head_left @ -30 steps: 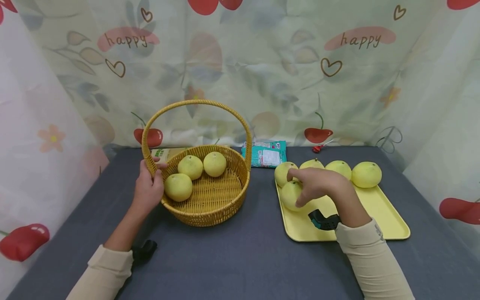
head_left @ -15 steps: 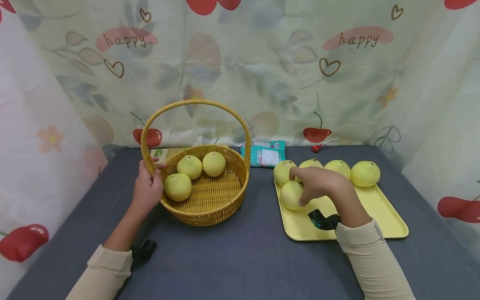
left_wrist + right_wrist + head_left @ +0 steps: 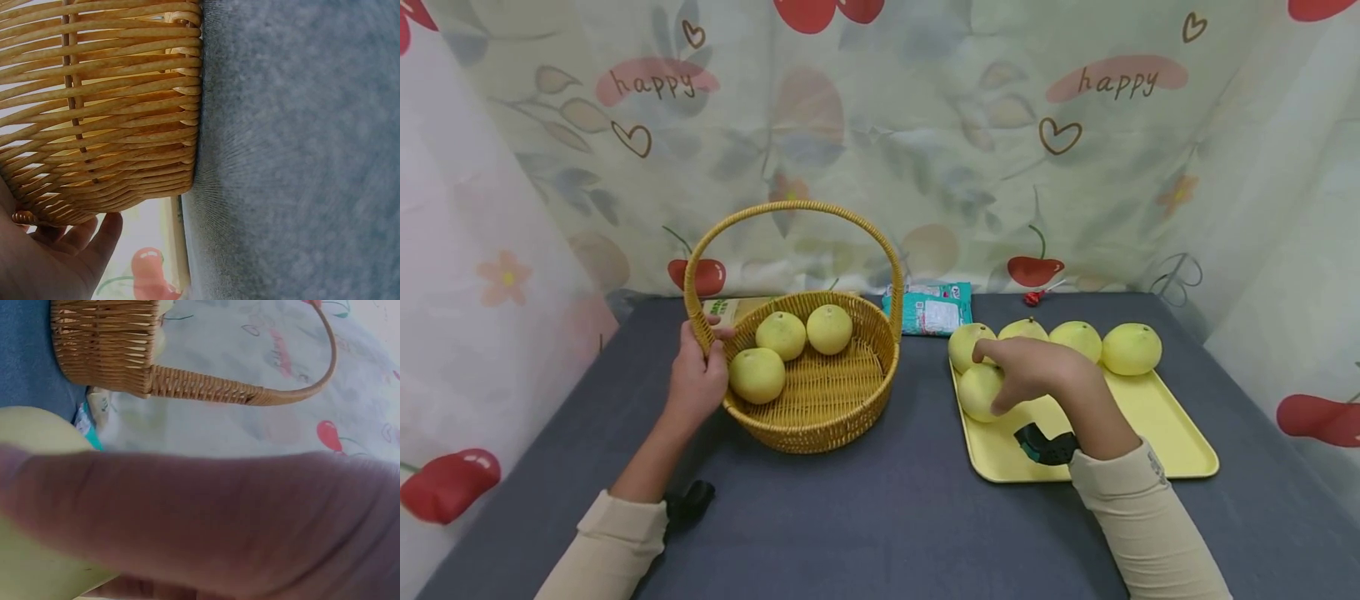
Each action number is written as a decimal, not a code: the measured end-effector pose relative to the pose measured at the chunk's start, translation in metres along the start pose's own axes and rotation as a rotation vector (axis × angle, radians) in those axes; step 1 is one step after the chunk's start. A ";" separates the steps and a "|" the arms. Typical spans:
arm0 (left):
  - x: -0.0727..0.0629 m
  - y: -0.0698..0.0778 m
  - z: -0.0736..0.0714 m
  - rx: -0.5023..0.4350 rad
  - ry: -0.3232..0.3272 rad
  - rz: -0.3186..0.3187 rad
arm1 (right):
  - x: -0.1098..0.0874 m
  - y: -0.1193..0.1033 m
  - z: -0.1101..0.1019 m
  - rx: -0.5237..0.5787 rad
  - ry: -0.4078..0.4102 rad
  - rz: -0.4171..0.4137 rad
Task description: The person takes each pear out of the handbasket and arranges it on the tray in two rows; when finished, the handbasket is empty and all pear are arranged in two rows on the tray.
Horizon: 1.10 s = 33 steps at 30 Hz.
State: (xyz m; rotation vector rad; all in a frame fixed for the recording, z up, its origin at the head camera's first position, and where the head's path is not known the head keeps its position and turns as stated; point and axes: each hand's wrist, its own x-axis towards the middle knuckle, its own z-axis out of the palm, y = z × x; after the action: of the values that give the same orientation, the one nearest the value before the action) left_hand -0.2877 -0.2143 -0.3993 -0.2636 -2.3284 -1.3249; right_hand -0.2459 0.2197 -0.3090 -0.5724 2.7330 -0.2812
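Note:
My left hand (image 3: 698,379) grips the wicker basket (image 3: 812,433) at its left rim, where the arched handle (image 3: 793,205) meets it. In the left wrist view, fingers (image 3: 106,240) curl at the woven rim. Three pale yellow-green pomelos (image 3: 757,375) sit inside, toward the left and back. Over at the yellow tray (image 3: 1120,450), my right hand (image 3: 1037,367) reaches from above, thumb and fingers around the front-left pomelo (image 3: 979,393). The right wrist view shows a large blurred finger across that pomelo (image 3: 37,562). The hand partly hides it.
Several more pomelos (image 3: 1131,348) line the back of the tray. Behind the basket lie a teal packet (image 3: 928,308) and a beige-green packet (image 3: 721,308). A red lollipop (image 3: 1034,297) lies near the printed curtain. A dark grey cloth (image 3: 880,525) covers the table.

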 end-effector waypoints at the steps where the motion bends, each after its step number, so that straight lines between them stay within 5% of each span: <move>1: 0.000 0.000 0.000 0.002 -0.001 0.000 | -0.001 -0.001 0.000 -0.012 0.014 -0.007; 11: 0.001 0.003 -0.001 0.000 -0.004 0.006 | -0.004 -0.029 -0.002 0.083 0.166 -0.280; 18: -0.001 0.001 0.000 -0.016 -0.001 0.010 | 0.023 -0.062 0.001 0.139 0.223 -0.416; 27: -0.001 -0.003 0.000 -0.015 -0.003 0.017 | 0.085 -0.091 0.017 0.312 0.279 -0.364; 33: -0.001 -0.002 0.000 -0.016 0.002 0.025 | 0.119 -0.105 0.025 0.327 0.270 -0.329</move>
State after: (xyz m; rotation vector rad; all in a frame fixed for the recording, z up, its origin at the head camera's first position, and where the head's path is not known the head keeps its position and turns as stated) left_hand -0.2877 -0.2155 -0.4015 -0.2959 -2.3057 -1.3320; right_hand -0.3026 0.0720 -0.3389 -0.9443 2.7409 -0.9272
